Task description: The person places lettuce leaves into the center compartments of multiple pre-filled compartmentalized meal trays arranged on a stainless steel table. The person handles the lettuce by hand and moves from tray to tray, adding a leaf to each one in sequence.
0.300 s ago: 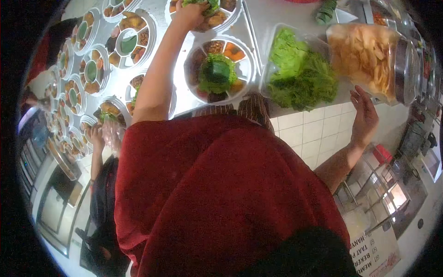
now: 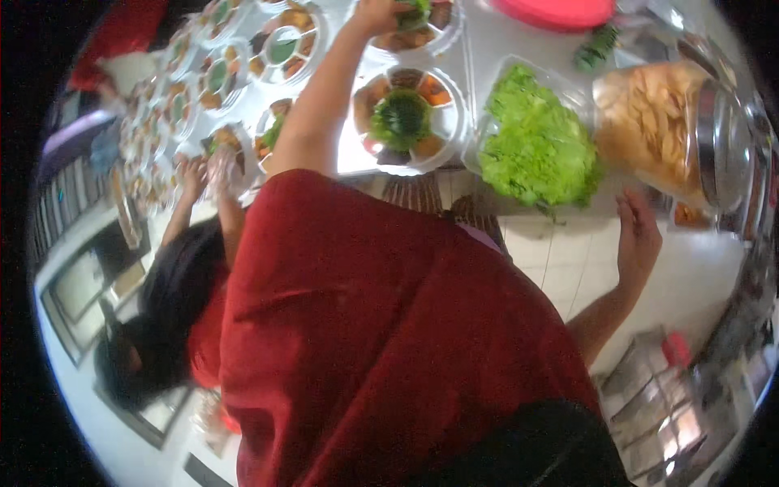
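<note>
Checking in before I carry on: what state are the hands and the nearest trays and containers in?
Far tray: uncovered, partly out of frame
Left hand: over far tray, grip unclear
Near tray: uncovered, mostly filled, right compartment seemingly empty
Plastic tub: uncovered, heaped with green leaves
Clear jar: well filled, lid apparently on
Right hand: empty, fingers loosely bent
</note>
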Demonstrator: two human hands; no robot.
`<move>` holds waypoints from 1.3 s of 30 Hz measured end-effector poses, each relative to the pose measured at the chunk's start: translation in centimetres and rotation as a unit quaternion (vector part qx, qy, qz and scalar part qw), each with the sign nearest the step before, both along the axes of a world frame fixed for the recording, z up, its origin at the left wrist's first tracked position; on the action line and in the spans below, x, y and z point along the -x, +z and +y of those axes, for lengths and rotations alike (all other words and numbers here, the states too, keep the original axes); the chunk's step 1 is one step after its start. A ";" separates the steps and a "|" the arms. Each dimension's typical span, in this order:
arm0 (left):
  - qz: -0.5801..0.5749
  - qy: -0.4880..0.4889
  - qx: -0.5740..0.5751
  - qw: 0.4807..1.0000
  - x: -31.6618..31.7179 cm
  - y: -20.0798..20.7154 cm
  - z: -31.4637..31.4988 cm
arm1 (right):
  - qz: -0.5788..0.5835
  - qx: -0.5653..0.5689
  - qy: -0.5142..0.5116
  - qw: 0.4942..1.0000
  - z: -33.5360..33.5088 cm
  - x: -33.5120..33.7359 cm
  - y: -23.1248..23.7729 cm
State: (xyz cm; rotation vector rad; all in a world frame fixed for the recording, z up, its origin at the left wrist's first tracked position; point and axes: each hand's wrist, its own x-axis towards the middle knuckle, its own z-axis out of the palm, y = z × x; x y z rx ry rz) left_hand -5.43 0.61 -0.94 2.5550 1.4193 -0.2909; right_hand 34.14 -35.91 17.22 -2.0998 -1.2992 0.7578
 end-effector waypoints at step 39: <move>-0.039 0.015 0.117 0.992 -2.5 -1.7 1.0 | 0.012 0.018 0.004 1.000 1.7 0.6 -0.8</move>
